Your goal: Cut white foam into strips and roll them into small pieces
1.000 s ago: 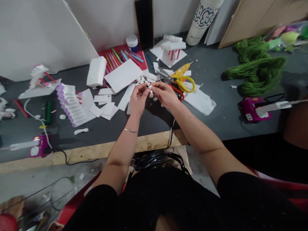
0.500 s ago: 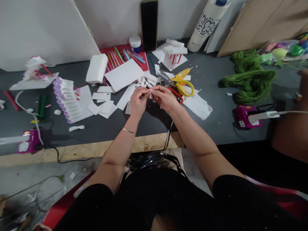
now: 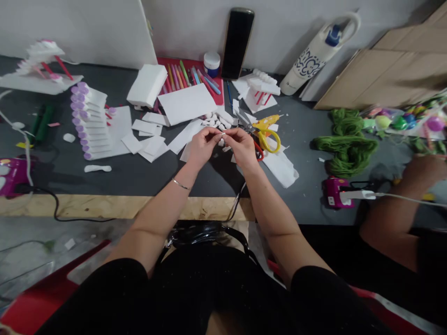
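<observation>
Here, left hand [image 3: 202, 148] and right hand [image 3: 242, 148] pinch a white foam piece [image 3: 223, 133] between closed fingertips [image 3: 217, 132].
Just beyond, center frame: foam bits [image 3: 216, 122], yellow-handled scissors [image 3: 268, 141].

We're in a craft workshop. Just right of our fingers [image 3: 213, 136] lie scissors [image 3: 269, 142] and a glue gun [image 3: 266, 123], markers [image 3: 185, 79] sit beyond the fingers, and green yarn [image 3: 345, 144] lies farther right on the bench [image 3: 157, 179].

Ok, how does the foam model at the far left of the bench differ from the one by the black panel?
The far-left foam model is a stepped stack with pink at its top, while the model by the black panel is a boxy platform topped with a row of white lumps. The far-left one's red sticks slant; the other's stand upright. Both are white and sit on flat white bases.
</observation>
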Available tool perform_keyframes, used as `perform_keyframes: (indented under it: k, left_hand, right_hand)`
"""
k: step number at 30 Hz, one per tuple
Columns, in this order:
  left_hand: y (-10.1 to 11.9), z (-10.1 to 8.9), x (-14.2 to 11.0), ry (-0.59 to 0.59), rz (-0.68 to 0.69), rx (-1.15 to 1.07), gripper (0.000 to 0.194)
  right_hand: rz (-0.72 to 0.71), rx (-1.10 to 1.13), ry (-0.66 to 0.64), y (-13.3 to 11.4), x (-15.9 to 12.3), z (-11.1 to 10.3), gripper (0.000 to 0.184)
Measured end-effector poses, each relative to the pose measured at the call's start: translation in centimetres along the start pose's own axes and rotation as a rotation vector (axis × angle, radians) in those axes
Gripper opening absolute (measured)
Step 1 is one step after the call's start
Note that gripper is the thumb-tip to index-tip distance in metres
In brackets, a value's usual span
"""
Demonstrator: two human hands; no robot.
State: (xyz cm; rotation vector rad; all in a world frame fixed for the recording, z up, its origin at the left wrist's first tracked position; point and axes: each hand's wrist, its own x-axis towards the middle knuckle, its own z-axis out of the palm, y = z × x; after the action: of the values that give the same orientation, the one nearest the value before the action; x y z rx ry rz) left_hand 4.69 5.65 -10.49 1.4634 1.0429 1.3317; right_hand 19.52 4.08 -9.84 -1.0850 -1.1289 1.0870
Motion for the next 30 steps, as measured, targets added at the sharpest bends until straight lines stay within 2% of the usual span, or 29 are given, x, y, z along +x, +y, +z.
perform_keyframes:
  k: [3,7,11,14,22,26,30]
  left_hand:
    - [0.2,0.3,-0.2,0.024,0.009,0.013,0.014]
    - [0.5,0.8,-0.5,0.028,0.045,0.023,0.006]
    - [0.8,0.8,-0.6,-0.018,0.151,0.088,0.011]
    - [0.6,0.5,-0.6,-0.026,0.221,0.157,0.003]
    - [0.1,0.2,-0.4,-0.029,0.315,0.246,0.012]
    - [0.5,0.4,-0.6,-0.009,0.227,0.209,0.004]
    - [0.6,0.5,-0.7,0.004,0.173,0.169,0.003]
  right_hand:
    - [0.051,0.006,0.007,0.2,0.1,-0.1,0.025]
    - [0.179,0.191,0.016,0.0,0.5,-0.3,0.026]
    - [0.326,0.303,0.014,-0.6,0.7,-0.5,0.024]
    - [0.378,0.32,0.002,-1.1,0.6,-0.4,0.024]
    - [0.349,0.265,-0.036,-1.2,0.2,-0.3,0.026]
    - [0.296,0.245,-0.002,-1.0,0.3,-0.1,0.024]
    - [0.241,0.226,0.004,-0.7,0.4,0.0,0.023]
